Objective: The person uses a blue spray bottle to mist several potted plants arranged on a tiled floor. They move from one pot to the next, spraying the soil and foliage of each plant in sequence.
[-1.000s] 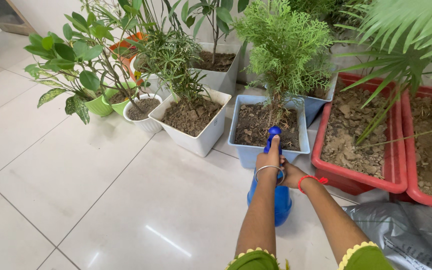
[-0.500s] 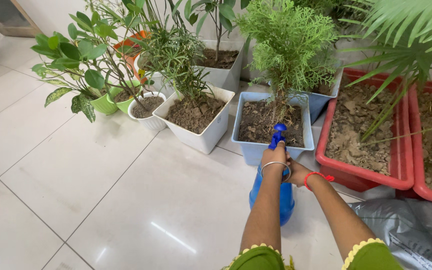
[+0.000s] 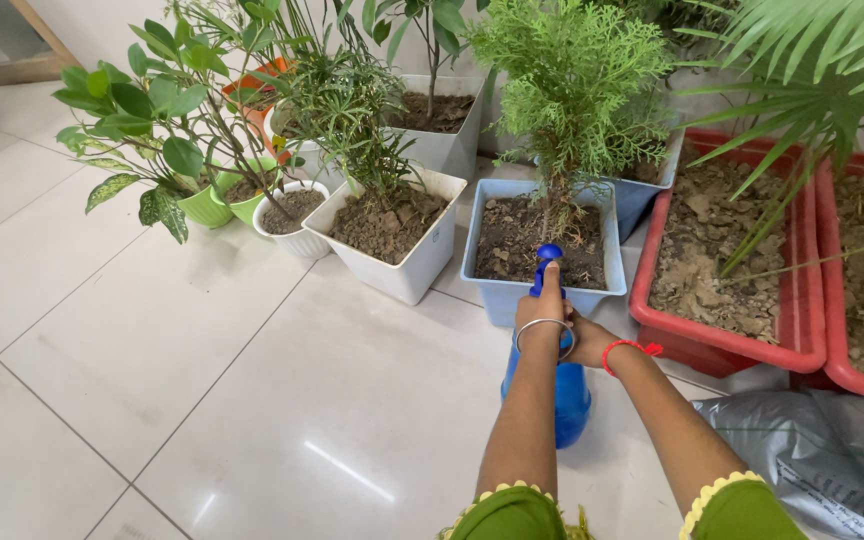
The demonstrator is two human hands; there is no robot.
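Glossy blue plastic spray bottle (image 3: 558,385); smooth pale-blue plastic planter (image 3: 542,295) holding rough, clumpy soil; polished floor tiles (image 3: 202,350); shiny metal bangle (image 3: 544,327); crinkled grey plastic sack (image 3: 822,450).

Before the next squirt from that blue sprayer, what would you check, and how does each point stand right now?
1. Left hand on the sprayer, finger up at its head: ok.
2. Right hand also at the sprayer: ok, though its grip is mostly hidden.
3. Nozzle aimed at the blue pot with the bushy green plant: ok.
4. Water left in the sprayer: cannot tell.
5. Soil in that pot looks dry and lumpy: ok to spray, probably.
6. Grey bag lies beside the right arm, not in the spray's line: ok.
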